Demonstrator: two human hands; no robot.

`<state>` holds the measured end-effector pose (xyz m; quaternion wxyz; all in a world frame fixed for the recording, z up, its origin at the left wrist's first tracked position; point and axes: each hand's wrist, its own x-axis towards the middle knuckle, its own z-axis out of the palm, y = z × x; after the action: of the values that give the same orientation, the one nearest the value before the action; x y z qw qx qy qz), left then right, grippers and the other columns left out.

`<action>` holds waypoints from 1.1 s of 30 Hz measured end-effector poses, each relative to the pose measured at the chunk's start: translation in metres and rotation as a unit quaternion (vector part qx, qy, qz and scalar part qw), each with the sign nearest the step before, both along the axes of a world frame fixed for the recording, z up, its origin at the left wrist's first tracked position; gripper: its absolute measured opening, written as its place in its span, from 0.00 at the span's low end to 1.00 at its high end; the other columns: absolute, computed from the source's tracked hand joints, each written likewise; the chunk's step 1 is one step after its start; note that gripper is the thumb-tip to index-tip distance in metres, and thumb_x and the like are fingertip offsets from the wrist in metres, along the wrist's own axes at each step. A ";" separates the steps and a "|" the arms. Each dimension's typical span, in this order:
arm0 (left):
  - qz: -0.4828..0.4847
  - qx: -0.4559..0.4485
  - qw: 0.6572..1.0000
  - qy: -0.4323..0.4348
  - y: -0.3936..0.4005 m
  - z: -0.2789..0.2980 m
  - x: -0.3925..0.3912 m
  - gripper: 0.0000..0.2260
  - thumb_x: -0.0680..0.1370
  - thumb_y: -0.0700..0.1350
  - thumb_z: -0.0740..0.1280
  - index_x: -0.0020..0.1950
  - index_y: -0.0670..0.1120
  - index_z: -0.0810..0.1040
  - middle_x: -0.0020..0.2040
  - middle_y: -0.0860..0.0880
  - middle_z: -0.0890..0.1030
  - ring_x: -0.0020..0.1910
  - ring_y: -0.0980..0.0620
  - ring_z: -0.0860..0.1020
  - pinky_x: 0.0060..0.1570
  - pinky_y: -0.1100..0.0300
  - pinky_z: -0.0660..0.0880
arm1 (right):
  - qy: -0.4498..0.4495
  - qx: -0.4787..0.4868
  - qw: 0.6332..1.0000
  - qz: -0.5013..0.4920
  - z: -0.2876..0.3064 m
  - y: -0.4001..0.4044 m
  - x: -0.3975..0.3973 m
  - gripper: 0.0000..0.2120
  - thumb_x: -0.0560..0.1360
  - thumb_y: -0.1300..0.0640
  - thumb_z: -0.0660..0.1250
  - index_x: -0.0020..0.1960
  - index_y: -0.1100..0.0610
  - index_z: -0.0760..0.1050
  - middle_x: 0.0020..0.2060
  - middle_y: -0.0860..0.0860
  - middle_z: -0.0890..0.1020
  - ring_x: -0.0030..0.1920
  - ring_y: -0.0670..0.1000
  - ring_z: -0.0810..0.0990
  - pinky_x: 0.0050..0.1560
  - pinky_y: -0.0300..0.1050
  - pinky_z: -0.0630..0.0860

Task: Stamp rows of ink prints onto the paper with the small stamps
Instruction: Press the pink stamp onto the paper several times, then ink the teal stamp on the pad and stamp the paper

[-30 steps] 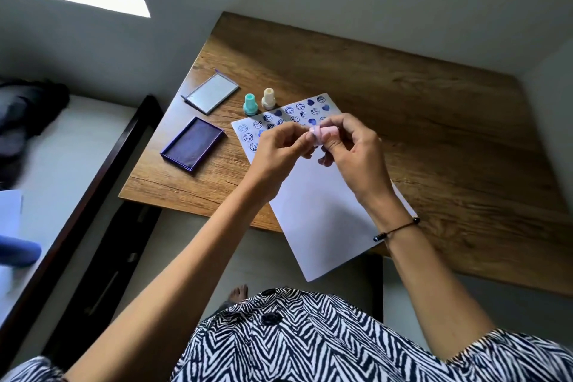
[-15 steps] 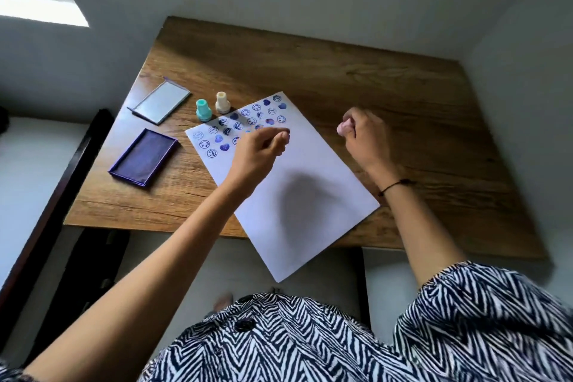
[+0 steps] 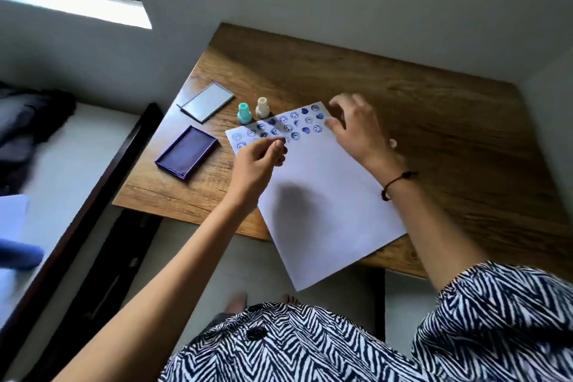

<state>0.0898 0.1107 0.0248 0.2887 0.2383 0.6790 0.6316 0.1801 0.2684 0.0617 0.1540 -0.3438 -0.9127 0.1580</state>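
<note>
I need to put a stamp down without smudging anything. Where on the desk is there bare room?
Free: the wood right of the paper, past the right hand, and the wood behind the prints toward the wall. Crowded: the left end, where the ink pad, its lid, the teal stamp and cream stamp sit close beside the prints.

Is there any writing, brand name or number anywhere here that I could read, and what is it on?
No words, brands or numbers can be read.
Paper: only blue stamped pictures, smiley faces and hearts; no letters.
Ink pad and its lid: no label shows.
Teal stamp and cream stamp: too small to show any marking.
</note>
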 end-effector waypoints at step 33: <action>0.174 0.053 0.981 -0.066 -0.063 0.003 -0.046 0.04 0.75 0.39 0.64 0.44 0.42 0.78 0.35 0.47 0.77 0.35 0.52 0.74 0.38 0.63 0.73 | 0.165 -0.197 0.941 0.218 -0.006 -0.097 -0.098 0.08 0.71 0.71 0.64 0.47 0.66 0.79 0.46 0.60 0.84 0.48 0.55 0.81 0.53 0.37 0.75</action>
<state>0.0440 0.0482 0.0281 0.2054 0.0894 0.6553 0.7214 0.0822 0.1716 0.0561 0.1938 -0.1290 -0.8777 0.4189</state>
